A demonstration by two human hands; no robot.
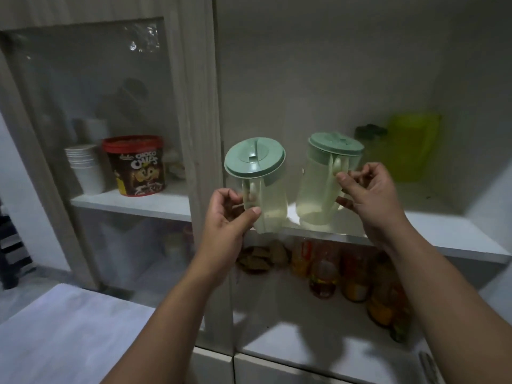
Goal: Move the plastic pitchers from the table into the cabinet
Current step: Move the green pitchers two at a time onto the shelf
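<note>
Two clear plastic pitchers with pale green lids are at the open cabinet. My left hand [231, 210] grips the handle of the left pitcher [260, 187], which is tilted and held at the front edge of the white cabinet shelf [443, 231]. My right hand [368, 195] has its fingers around the handle of the right pitcher [324, 184], whose base sits on the shelf. A yellow-green pitcher [410, 146] stands further back on the same shelf at the right.
The left cabinet door [91, 106] is shut, with glass; behind it are stacked white cups [84, 167] and a Choco Chips tub [135, 164]. Bottles and jars [354, 275] crowd the lower shelf. A white table corner [63, 333] lies bottom left.
</note>
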